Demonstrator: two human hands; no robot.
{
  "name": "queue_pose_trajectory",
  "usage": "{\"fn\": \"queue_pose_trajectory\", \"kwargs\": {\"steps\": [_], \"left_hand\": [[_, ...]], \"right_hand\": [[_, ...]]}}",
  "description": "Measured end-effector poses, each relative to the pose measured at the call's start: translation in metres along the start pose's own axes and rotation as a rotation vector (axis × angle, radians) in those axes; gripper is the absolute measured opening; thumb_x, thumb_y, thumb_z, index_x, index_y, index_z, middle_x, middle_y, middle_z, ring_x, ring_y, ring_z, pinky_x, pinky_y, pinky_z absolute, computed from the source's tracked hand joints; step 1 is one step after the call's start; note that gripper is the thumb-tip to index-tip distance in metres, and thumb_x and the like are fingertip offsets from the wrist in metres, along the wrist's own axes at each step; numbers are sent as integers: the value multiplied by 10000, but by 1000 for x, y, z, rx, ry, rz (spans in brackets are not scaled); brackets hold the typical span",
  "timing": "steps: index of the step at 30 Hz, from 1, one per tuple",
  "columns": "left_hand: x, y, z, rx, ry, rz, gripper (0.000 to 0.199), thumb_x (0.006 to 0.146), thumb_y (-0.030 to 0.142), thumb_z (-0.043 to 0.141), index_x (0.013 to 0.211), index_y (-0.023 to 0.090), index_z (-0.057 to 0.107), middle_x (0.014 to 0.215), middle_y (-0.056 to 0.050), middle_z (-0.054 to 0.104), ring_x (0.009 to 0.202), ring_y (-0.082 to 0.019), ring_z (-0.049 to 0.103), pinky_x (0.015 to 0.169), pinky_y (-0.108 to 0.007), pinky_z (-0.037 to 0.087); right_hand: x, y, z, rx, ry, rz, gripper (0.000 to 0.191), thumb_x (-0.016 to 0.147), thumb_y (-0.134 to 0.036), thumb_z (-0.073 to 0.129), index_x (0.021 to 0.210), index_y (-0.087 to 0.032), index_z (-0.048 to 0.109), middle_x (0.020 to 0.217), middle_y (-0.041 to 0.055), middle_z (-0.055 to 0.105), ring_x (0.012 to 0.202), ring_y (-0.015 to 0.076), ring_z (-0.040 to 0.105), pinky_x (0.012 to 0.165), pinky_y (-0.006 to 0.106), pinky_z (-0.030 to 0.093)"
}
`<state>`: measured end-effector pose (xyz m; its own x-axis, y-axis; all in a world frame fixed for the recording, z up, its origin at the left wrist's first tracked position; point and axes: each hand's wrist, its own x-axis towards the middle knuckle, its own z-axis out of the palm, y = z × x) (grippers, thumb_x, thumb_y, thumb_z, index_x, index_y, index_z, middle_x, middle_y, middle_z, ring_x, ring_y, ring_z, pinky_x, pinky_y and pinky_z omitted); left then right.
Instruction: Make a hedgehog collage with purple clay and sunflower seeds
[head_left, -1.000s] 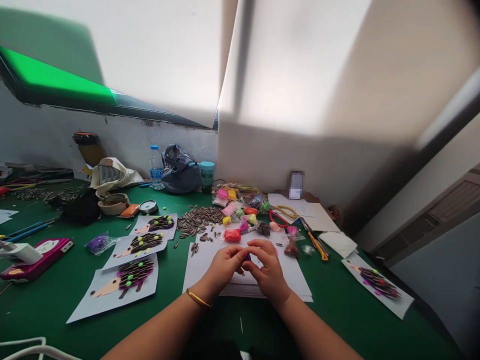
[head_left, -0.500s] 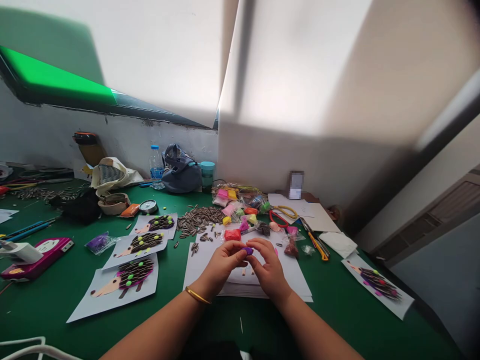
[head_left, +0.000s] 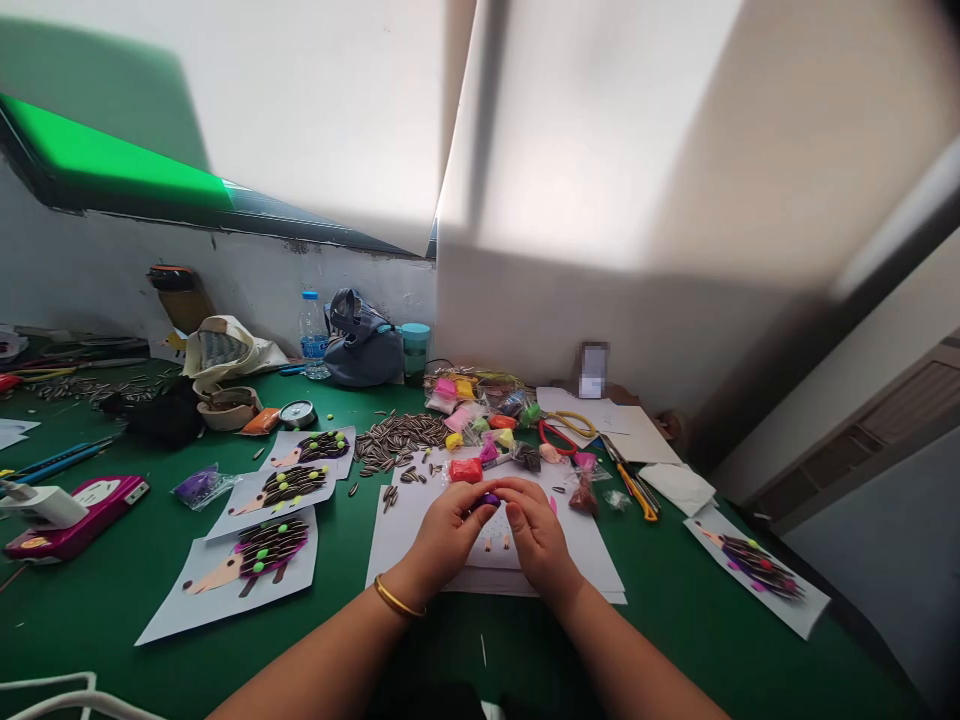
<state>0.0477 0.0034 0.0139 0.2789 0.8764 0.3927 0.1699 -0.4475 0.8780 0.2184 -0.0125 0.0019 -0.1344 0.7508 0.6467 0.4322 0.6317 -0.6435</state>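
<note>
A small lump of purple clay (head_left: 490, 499) sits between the fingers of both hands, above white paper sheets (head_left: 397, 555). My left hand (head_left: 448, 528), with a gold bangle on its wrist, grips the lump with its thumb and fingers. From the other side, my right hand (head_left: 537, 535) has its fingers curled over the clay, its thumb a little apart. On the top sheet below, small clay legs (head_left: 496, 544) show on a dotted drawing partly hidden by the hands. Just beyond the fingers lies a red clay packet (head_left: 465, 470).
Sunflower seeds (head_left: 401, 438) are heaped beyond the paper, beside bagged coloured clay (head_left: 480, 410). Hedgehog pictures (head_left: 259, 570) lie at left, another (head_left: 754, 575) at far right. Scissors (head_left: 559, 436), a yellow-handled tool (head_left: 637, 490) and a white tissue (head_left: 679, 488) are at right. A toothpick (head_left: 483, 650) lies in front.
My fingers have shifted around the purple clay. The right thumb has drawn back from it, and the right fingers have closed further over the top.
</note>
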Motion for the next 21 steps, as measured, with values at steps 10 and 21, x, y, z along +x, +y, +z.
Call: {"fn": "queue_pose_trajectory", "kwargs": {"steps": [10,21], "left_hand": [[-2,-6,9,-266,89,-183,338,854,375,647,1147,217,708,1123,-81,703,1011,-250,647,892,-374,526],[-4,0,2,75,0,12,351,917,361,574,1247,262,641,1095,-79,653,1001,-220,600,898,-387,510]], "right_hand": [[-3,-1,8,-115,7,-11,356,892,-392,627,1209,-240,568,1153,95,638,1090,261,561,941,452,478],[0,2,-1,-77,-35,11,192,943,-300,547,1054,-251,696,1115,84,637,1081,243,562,948,438,472]]}}
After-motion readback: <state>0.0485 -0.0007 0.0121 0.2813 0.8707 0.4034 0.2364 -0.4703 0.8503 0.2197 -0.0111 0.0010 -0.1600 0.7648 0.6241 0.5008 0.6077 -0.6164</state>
